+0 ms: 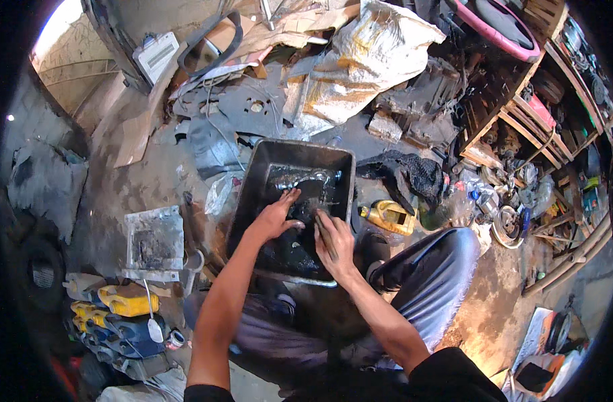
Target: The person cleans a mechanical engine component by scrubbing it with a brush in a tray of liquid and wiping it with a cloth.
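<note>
A black rectangular tray (pixel 259 167) holding dark oily liquid sits on the ground in front of my knees. My left hand (pixel 278 214) lies flat with fingers spread on a dark metal part (pixel 300 211) in the liquid. My right hand (pixel 334 242) is closed around a small brush-like tool (pixel 319 224), its end against the same part. A shiny metal piece (pixel 300 178) lies deeper in the tray.
A yellow oil jug (pixel 390 216) and a black rag (pixel 414 175) lie right of the tray. Yellow and blue canisters (pixel 122 311) stand at lower left beside a grey metal plate (pixel 154 240). A white sack (pixel 360 63), cardboard and scrap pile up behind. Wooden shelves (pixel 534 127) line the right.
</note>
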Demonstrator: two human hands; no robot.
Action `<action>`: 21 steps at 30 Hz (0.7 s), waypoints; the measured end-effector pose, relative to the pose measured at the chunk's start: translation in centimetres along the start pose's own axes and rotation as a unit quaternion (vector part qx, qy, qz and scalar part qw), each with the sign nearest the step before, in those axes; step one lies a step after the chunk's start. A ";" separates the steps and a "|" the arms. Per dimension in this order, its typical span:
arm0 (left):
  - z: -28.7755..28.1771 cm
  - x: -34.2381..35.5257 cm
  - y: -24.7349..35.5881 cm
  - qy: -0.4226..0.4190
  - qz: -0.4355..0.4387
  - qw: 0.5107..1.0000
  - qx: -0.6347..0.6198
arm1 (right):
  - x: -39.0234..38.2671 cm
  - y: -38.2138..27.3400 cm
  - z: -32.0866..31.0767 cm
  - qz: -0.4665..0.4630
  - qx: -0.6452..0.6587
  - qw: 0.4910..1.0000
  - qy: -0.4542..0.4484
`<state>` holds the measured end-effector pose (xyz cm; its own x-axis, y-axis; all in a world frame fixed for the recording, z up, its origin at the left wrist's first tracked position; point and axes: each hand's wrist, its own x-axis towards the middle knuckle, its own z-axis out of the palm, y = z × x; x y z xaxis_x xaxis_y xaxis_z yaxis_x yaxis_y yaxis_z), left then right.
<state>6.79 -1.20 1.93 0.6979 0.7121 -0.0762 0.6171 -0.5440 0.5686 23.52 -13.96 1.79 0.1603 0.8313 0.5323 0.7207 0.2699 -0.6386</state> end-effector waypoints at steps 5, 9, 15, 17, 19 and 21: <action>0.3 -0.3 0.7 0.037 0.027 0.999 0.006 | -3.8 1.0 1.3 0.066 -0.041 0.985 -0.154; 0.2 -0.4 1.3 0.071 0.044 0.996 0.008 | -0.5 0.1 0.2 0.028 0.020 0.999 0.039; 0.2 0.3 1.7 0.069 0.058 0.995 0.033 | -3.2 2.4 1.5 0.028 -0.060 0.993 -0.092; 1.5 0.7 0.3 0.103 0.088 0.990 0.035 | -4.5 3.0 1.8 0.027 -0.082 0.989 -0.120; 1.7 1.2 0.4 0.138 0.102 0.983 0.061 | -2.3 1.6 0.7 0.075 -0.011 0.997 -0.035; 1.6 2.0 2.2 0.106 0.054 0.990 0.080 | 0.2 0.5 -0.6 0.080 0.016 0.995 0.049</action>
<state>10.09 -1.67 1.75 0.6819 0.7136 0.1608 0.6042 -0.6733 0.4261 24.29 -13.91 1.90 0.3372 0.8145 0.4721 0.6592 0.1538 -0.7361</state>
